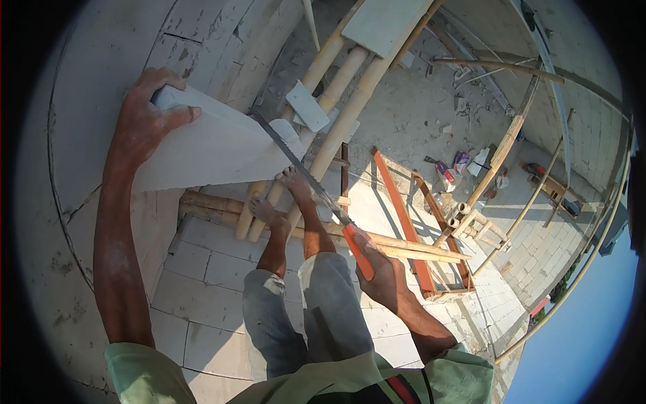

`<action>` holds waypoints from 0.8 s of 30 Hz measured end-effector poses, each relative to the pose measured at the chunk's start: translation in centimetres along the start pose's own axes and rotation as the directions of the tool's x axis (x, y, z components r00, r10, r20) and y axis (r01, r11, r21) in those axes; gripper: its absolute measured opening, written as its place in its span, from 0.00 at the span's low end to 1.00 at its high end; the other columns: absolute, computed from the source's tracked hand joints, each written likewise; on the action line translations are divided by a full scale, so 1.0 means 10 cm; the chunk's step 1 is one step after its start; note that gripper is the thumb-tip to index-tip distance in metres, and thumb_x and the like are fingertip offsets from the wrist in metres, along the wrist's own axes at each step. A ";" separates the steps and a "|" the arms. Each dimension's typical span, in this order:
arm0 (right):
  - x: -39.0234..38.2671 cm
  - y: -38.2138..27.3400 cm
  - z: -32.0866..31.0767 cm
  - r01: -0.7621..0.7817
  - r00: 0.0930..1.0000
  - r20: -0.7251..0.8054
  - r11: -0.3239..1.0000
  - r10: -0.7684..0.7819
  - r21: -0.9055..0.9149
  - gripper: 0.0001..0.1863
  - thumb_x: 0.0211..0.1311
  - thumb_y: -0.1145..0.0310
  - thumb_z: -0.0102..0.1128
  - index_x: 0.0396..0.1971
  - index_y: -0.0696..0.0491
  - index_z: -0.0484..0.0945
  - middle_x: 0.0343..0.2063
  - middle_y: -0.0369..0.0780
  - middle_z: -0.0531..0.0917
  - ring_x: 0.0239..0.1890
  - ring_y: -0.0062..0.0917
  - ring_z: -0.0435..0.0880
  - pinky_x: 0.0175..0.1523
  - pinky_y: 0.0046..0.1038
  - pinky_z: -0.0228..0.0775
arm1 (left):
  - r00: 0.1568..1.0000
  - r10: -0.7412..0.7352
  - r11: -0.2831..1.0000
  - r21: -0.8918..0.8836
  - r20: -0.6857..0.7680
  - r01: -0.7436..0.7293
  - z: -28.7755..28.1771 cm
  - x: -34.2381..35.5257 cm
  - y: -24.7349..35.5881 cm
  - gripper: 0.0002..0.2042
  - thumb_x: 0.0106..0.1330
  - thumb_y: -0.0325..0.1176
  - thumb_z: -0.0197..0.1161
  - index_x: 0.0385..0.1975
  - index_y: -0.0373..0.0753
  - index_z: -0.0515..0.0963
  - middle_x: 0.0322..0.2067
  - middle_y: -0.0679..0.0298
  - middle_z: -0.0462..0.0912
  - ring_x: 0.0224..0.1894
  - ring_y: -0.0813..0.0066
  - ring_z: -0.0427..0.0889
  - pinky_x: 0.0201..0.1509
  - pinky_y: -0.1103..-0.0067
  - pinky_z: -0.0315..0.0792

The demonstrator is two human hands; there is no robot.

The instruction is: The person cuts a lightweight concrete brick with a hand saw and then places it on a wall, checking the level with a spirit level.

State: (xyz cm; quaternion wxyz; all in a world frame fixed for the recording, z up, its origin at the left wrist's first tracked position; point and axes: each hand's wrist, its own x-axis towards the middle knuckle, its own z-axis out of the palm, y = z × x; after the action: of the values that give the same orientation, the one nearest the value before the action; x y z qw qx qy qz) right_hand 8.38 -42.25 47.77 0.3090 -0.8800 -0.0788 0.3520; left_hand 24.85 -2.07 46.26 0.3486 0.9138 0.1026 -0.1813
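Beside the block wall point(219, 37) and bamboo poles point(346, 121), the left hand point(145, 118) spreads its fingers around a white block point(208, 145); the right hand's point(383, 273) fingers close around the orange-handled handsaw point(303, 168). Rubble lies on the floor point(404, 111).

One orange-handled handsaw point(318, 189), two bare hands point(151, 116), two bare feet point(294, 182), one large pale block point(215, 143), three parallel bamboo poles point(368, 87) near the feet, one orange-red frame point(400, 217)
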 end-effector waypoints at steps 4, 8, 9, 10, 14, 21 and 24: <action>0.72 0.25 0.37 -0.051 0.997 0.063 0.999 0.052 -0.018 0.33 0.52 0.70 0.62 0.61 0.51 0.70 0.40 0.50 0.84 0.39 0.50 0.84 0.43 0.45 0.76 | 1.000 0.010 0.998 -0.055 -0.016 -0.010 0.10 0.02 0.12 0.18 0.47 0.34 0.72 0.38 0.36 0.76 0.37 0.61 0.76 0.42 0.67 0.76 0.50 0.72 0.69; 0.69 0.40 0.49 -0.110 0.987 0.119 0.994 0.108 0.006 0.36 0.54 0.70 0.61 0.66 0.51 0.65 0.47 0.51 0.82 0.44 0.49 0.83 0.46 0.44 0.77 | 0.999 0.045 0.998 0.031 -0.008 -0.045 0.14 -0.06 0.23 0.18 0.47 0.33 0.72 0.37 0.36 0.76 0.39 0.60 0.76 0.42 0.66 0.76 0.49 0.70 0.71; 0.51 0.36 0.40 -0.144 0.975 0.174 0.990 0.141 0.005 0.36 0.54 0.70 0.61 0.66 0.51 0.65 0.47 0.51 0.82 0.44 0.49 0.83 0.46 0.44 0.77 | 0.993 0.118 0.991 0.066 -0.029 -0.116 0.12 -0.07 0.23 0.18 0.47 0.33 0.72 0.37 0.36 0.76 0.39 0.60 0.76 0.42 0.66 0.76 0.49 0.70 0.71; 0.29 0.30 0.29 -0.039 0.998 0.042 0.999 0.038 0.026 0.36 0.54 0.71 0.61 0.67 0.48 0.65 0.42 0.49 0.83 0.39 0.48 0.84 0.42 0.43 0.77 | 0.997 0.053 0.998 0.022 -0.047 -0.053 0.10 -0.06 0.22 0.18 0.47 0.32 0.72 0.37 0.36 0.76 0.39 0.60 0.76 0.41 0.66 0.76 0.49 0.70 0.71; -0.10 0.21 -0.01 0.193 0.965 -0.198 0.977 -0.172 0.091 0.34 0.53 0.76 0.59 0.65 0.50 0.67 0.48 0.47 0.83 0.39 0.47 0.85 0.41 0.44 0.78 | 1.000 0.005 1.000 -0.001 -0.001 -0.005 0.09 -0.01 0.17 0.18 0.46 0.31 0.72 0.37 0.35 0.75 0.37 0.60 0.76 0.41 0.67 0.76 0.49 0.71 0.71; 0.77 0.52 0.75 0.026 0.999 -0.045 0.998 -0.023 0.061 0.33 0.53 0.77 0.58 0.64 0.52 0.68 0.49 0.49 0.81 0.43 0.47 0.84 0.47 0.42 0.78 | 0.991 -0.131 0.979 -0.154 0.005 0.131 0.13 -0.20 0.22 0.18 0.46 0.31 0.72 0.36 0.35 0.75 0.36 0.60 0.75 0.41 0.67 0.75 0.48 0.73 0.71; 0.45 0.43 0.54 0.071 0.997 0.004 0.997 -0.071 -0.030 0.33 0.54 0.77 0.58 0.63 0.53 0.68 0.53 0.50 0.79 0.46 0.44 0.84 0.48 0.41 0.78 | 0.970 0.231 0.970 0.097 -0.072 -0.224 0.04 -0.23 0.13 0.18 0.46 0.31 0.72 0.36 0.35 0.75 0.37 0.61 0.74 0.41 0.68 0.75 0.48 0.73 0.71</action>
State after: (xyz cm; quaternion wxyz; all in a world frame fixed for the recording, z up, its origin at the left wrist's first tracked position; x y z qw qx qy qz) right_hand 7.80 -41.40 39.62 0.3080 -0.8806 -0.1158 0.3409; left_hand 23.10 -3.40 47.68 0.3220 0.9407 0.0035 -0.1067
